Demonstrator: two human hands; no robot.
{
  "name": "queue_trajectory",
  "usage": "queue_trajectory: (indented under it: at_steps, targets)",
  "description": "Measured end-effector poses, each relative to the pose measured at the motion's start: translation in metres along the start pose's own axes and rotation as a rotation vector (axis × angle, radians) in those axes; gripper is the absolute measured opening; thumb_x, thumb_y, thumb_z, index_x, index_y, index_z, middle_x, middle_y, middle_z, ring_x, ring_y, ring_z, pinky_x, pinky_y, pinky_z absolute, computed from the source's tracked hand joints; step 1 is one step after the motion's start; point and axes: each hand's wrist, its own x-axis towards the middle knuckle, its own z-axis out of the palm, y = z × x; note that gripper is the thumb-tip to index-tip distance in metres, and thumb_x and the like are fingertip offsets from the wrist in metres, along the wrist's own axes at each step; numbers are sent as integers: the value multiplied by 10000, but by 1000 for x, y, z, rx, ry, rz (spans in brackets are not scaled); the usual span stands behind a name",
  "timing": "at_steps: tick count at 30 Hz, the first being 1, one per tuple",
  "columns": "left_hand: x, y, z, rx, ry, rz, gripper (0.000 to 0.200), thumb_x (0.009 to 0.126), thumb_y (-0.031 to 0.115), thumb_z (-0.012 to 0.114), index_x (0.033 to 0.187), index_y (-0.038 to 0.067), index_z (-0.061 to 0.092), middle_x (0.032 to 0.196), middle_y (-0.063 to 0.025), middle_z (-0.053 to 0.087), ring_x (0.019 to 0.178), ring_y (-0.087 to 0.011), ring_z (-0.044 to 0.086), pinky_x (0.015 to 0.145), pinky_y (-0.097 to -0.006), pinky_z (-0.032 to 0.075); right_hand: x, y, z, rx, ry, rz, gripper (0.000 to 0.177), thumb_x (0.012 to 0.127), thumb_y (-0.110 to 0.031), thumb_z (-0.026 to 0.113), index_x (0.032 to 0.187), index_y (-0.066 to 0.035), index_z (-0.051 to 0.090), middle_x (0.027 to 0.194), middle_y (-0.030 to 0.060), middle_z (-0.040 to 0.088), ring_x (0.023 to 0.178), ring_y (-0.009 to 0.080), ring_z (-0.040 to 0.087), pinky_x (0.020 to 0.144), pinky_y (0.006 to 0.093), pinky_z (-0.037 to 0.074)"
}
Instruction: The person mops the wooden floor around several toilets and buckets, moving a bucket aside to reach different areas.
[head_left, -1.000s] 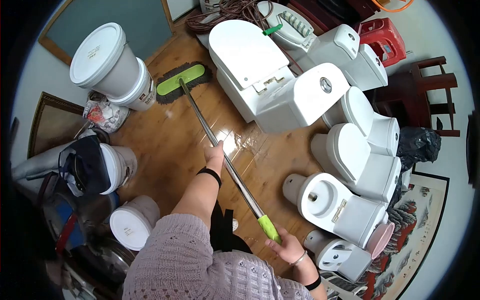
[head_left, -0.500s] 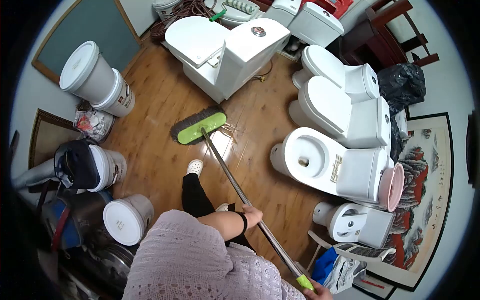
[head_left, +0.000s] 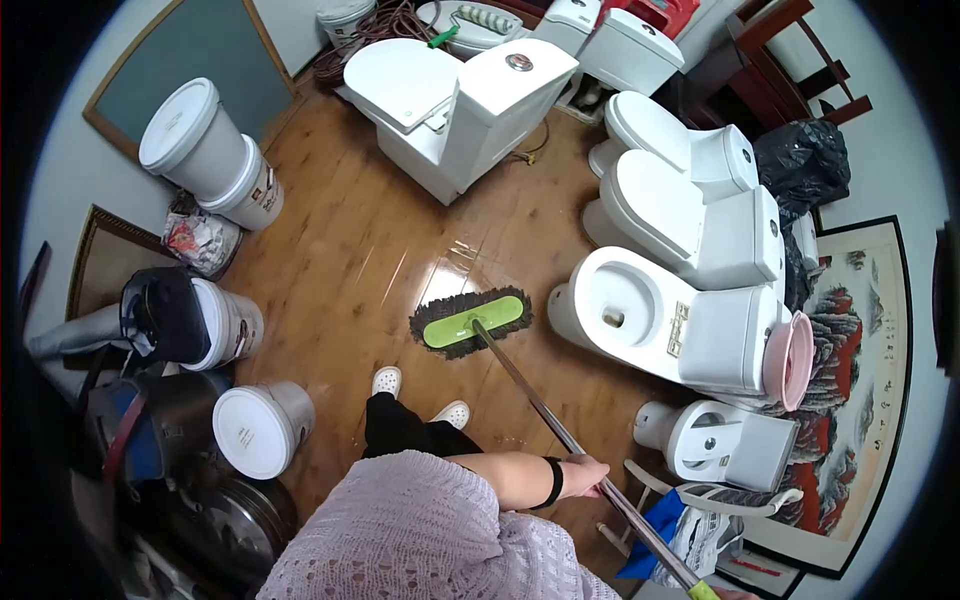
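A mop with a green plate and dark fringed pad (head_left: 473,320) lies flat on the wooden floor in front of my feet. Its metal pole slants down to the right, towards a green grip (head_left: 703,592) at the bottom edge. My left hand (head_left: 583,475), with a black band on the wrist, is closed around the middle of the pole. Only a sliver of my right hand (head_left: 738,595) shows at the bottom edge, by the green grip; its fingers are mostly cut off.
White toilets (head_left: 655,205) stand along the right, one with a pink basin (head_left: 790,361) behind it. Another toilet (head_left: 450,110) is ahead. Lidded white buckets (head_left: 252,432) line the left. A chair (head_left: 735,498) with bags stands at the lower right.
The mop head has moved right and towards my feet, turning slightly. Both hands have shifted right with the pole, my right hand mostly out of frame. My other shoe now shows more fully.
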Motion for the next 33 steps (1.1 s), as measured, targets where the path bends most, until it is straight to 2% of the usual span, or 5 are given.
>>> queue_trajectory:
  at_steps: [10,12,22,28,33]
  targets:
    - [-15,97,-158,-412,193,272,198,674,77,518,798,-18,396,664,-128,508,524,-223,534,440,-378,470,65,-189,8,-72,-74,-281,344,585,-88,646,911,-29,555,522,7,513,413,29,415,360,175,330]
    - [-40,114,-210,-475,244,353,188,668,73,522,783,-19,405,657,-134,506,526,-229,534,433,-387,466,73,-235,22,-295,-151,-501,438,628,-328,602,963,-58,517,744,167,559,725,273,548,647,299,411]
    - [-102,111,-484,-709,662,683,122,642,41,540,695,-35,460,620,-131,503,499,-245,523,406,-384,450,76,-386,206,-438,-196,-847,375,656,-384,547,863,-72,552,673,198,529,663,340,513,598,370,417]
    - [-169,108,-529,-503,987,419,161,639,66,564,724,-48,488,675,-146,520,558,-232,542,428,-341,457,46,-410,274,-434,-274,-914,356,677,-377,526,747,-28,547,632,204,523,635,351,511,581,381,418]
    - [-126,72,-515,-463,1104,387,201,620,136,573,657,-57,528,583,-144,546,494,-250,558,425,-318,460,48,-366,277,-444,-276,-881,431,674,-341,548,1014,-89,470,679,201,531,652,329,526,592,356,428]
